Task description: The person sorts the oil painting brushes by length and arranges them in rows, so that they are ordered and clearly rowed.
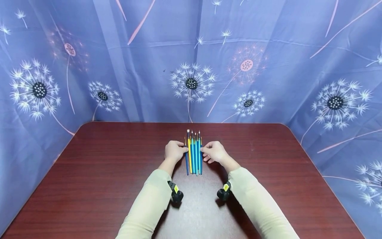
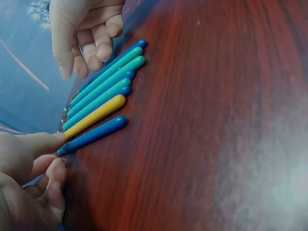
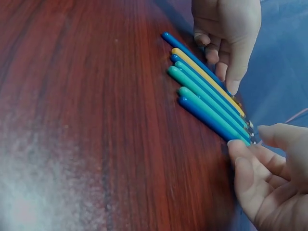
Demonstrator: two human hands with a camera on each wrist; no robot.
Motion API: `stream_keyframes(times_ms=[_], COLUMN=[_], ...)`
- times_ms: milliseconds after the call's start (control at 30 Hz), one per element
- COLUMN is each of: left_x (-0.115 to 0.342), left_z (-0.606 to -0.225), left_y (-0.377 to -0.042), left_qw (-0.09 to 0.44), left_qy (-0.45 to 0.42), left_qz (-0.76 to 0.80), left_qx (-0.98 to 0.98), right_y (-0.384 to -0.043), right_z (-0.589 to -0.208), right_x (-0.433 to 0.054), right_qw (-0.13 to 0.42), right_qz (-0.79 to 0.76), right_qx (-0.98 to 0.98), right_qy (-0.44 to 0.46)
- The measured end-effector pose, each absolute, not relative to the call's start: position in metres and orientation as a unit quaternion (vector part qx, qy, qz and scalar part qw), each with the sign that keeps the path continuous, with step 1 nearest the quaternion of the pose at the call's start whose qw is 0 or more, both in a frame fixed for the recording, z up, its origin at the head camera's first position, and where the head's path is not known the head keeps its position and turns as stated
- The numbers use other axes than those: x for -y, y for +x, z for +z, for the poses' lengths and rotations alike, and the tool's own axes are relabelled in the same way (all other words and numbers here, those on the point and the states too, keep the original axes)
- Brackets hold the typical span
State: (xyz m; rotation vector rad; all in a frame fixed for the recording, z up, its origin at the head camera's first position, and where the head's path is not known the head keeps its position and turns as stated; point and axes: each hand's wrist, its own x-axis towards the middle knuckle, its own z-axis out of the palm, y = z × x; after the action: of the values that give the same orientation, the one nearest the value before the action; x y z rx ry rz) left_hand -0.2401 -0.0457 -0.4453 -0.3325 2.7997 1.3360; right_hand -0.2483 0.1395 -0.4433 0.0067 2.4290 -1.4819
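Several paintbrushes (image 1: 193, 156) lie side by side on the table, bristles pointing away, with blue, turquoise and yellow handles. At the left end of the row, my left hand (image 1: 175, 151) pinches the dark blue paintbrush (image 2: 96, 135) near its ferrule between thumb and finger. That brush lies slightly askew beside the yellow paintbrush (image 2: 98, 114). On the other side, my right hand (image 1: 215, 152) touches the outermost dark blue paintbrush (image 3: 204, 118) with a fingertip, its thumb and other fingers spread loosely apart. The bristle ends are partly hidden in both wrist views.
The reddish-brown wooden table (image 1: 119, 156) extends around both arms. A blue curtain (image 1: 143, 66) with dandelion prints hangs behind it and along both sides. A black wrist camera (image 1: 176, 192) sits by the left sleeve, another camera (image 1: 223, 192) by the right.
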Motion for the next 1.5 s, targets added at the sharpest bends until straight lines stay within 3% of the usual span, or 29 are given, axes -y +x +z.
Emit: stream_keyframes(times_ms=[633, 1067, 1500], left_x=[0.039, 0.041, 0.042], left_z=[-0.448, -0.448, -0.449], left_y=[-0.235, -0.236, -0.237], left_qw=[0.014, 0.004, 0.000], left_qy=[-0.165, -0.160, -0.156], left_qz=[0.431, 0.436, 0.428], left_qx=[-0.887, -0.886, -0.890], right_y=[-0.248, -0.247, -0.242], right_z=[-0.445, -0.437, -0.440], right_x=[-0.133, -0.125, -0.124], right_qw=[0.148, 0.121, 0.077], right_qz=[-0.466, -0.369, -0.387], right_qx=[-0.872, -0.921, -0.918], right_qy=[0.027, 0.026, 0.046])
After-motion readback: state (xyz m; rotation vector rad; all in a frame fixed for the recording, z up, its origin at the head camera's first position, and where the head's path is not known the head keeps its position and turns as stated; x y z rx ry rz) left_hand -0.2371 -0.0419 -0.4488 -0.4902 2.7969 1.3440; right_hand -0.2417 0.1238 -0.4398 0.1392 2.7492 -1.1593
